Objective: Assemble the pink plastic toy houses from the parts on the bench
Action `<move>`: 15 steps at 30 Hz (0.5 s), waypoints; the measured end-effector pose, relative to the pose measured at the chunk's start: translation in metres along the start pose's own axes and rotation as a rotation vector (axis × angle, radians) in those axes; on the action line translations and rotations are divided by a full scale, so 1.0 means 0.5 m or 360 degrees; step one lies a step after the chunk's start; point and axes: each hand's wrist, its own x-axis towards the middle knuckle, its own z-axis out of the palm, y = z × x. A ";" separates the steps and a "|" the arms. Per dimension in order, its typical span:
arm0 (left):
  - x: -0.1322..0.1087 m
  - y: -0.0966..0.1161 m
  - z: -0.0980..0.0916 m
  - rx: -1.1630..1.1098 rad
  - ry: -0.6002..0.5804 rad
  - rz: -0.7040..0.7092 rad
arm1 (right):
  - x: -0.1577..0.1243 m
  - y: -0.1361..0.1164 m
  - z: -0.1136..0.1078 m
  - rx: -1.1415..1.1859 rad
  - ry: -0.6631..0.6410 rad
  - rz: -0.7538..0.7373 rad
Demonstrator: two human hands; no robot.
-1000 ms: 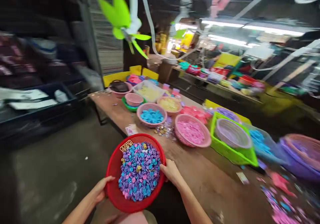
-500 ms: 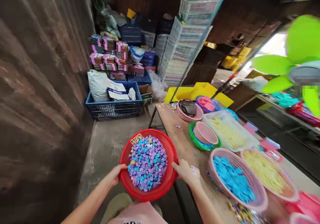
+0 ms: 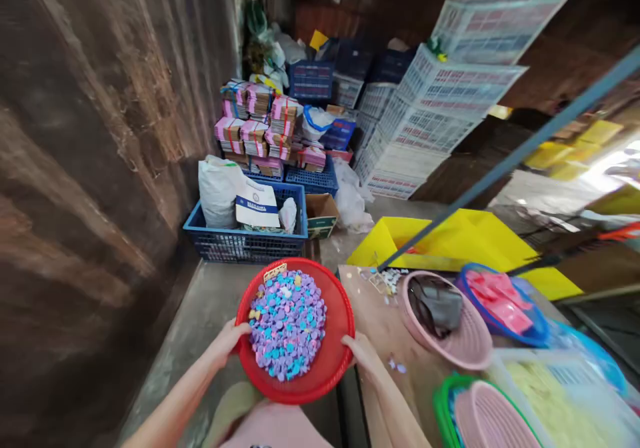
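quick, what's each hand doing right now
Left hand: closed on the left rim of the red basket of small purple and blue pieces.
Right hand: closed on the basket's right rim.

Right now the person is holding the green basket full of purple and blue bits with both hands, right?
Not quite: the basket is red, not green, as the head view shows. Otherwise yes: the left hand and right hand both grip its rim, and it is full of purple and blue bits.
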 end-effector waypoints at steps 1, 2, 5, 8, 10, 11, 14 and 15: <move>0.013 0.031 0.004 0.0012 0.0054 0.0034 | 0.036 -0.028 -0.002 0.0020 -0.0056 0.0001; 0.026 0.060 0.007 0.0024 0.0103 0.0062 | 0.071 -0.055 -0.002 0.0035 -0.0108 0.0007; 0.080 0.144 0.011 0.0069 0.0202 0.0107 | 0.172 -0.127 0.007 0.0062 -0.0211 0.0032; 0.163 0.224 0.021 0.0167 0.0228 0.0120 | 0.267 -0.184 0.019 0.0093 -0.0206 0.0056; 0.230 0.279 0.035 0.0270 0.0212 0.0129 | 0.324 -0.217 0.024 0.0115 -0.0142 0.0082; 0.265 0.306 0.044 0.0329 0.0195 0.0140 | 0.349 -0.232 0.023 0.0121 -0.0094 0.0103; 0.364 0.389 0.079 0.0517 0.0119 0.0192 | 0.402 -0.281 0.010 0.0111 0.0131 0.0156; 0.394 0.415 0.092 0.0577 0.0091 0.0212 | 0.413 -0.301 0.003 0.0103 0.0239 0.0143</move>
